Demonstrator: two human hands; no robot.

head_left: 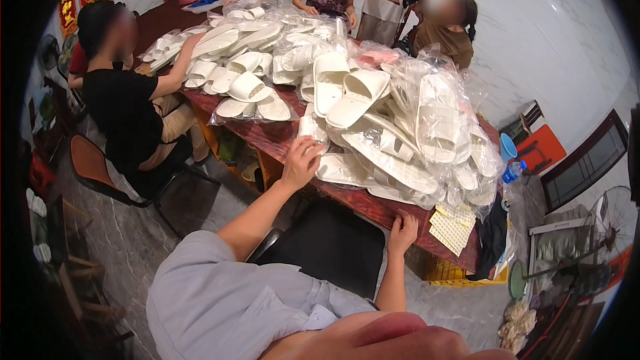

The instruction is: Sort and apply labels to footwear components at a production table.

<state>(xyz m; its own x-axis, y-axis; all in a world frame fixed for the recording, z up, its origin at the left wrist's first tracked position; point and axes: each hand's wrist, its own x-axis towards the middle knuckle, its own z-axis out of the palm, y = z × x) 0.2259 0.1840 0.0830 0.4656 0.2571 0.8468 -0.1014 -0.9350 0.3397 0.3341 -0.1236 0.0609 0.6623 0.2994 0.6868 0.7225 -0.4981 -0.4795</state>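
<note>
A large heap of white slide slippers (250,87), many in clear plastic bags, covers the dark red wooden table (363,210). My left hand (303,161) is at the table's near edge, fingers bent and slightly apart, against or just in front of a white slipper (312,128); whether they touch is unclear. Beside it to the right lies another white slipper (341,169). My right hand (403,232) rests at the table edge with loosely curved fingers and nothing visible in it. Sheets of yellowish stickers (453,228) lie to its right.
A black chair seat (327,245) stands before me. A person in black (120,103) sits at the left, one hand on the heap; several others are at the far side. Yellow crates (460,271) sit under the table; a fan (610,217) stands at the right.
</note>
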